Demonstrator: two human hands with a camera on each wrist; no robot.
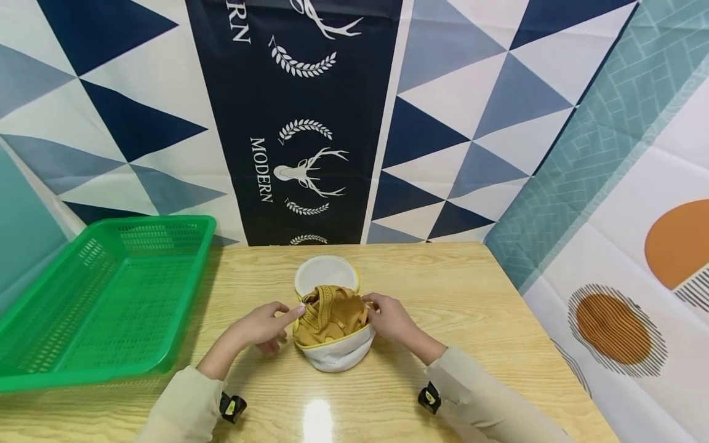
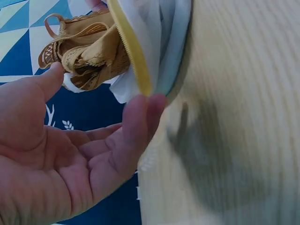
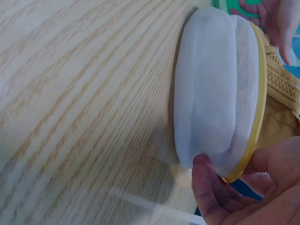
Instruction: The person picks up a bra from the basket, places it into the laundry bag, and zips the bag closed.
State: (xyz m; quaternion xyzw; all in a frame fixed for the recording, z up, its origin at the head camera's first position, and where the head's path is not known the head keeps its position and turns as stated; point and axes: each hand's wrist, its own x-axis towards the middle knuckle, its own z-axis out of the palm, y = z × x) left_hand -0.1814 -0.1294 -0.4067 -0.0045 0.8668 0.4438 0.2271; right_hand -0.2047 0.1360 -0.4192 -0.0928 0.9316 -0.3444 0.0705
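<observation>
A white mesh laundry bag [image 1: 340, 355] with a yellow zip sits unzipped on the table, its round lid [image 1: 325, 275] folded back behind it. Inside lies a crumpled mustard-tan bra [image 1: 334, 315], its lace-trimmed straps rising above the rim. My right hand [image 1: 392, 319] pinches the bag's right rim, thumb inside and fingers outside in the right wrist view. On the left side, my left hand [image 1: 264, 326] has its fingers loosely extended. Its thumb reaches to the bra's strap, and its fingertips [image 2: 157, 105] are close by the zip edge; whether they touch it I cannot tell.
A green plastic basket [image 1: 166, 354] with perforated sides stands at the left. The wood-grain table [image 1: 443, 289] ends at a patterned cloth wall [image 1: 310, 203] behind the bag. Another patterned sheet [image 1: 600, 271] hangs along the right edge.
</observation>
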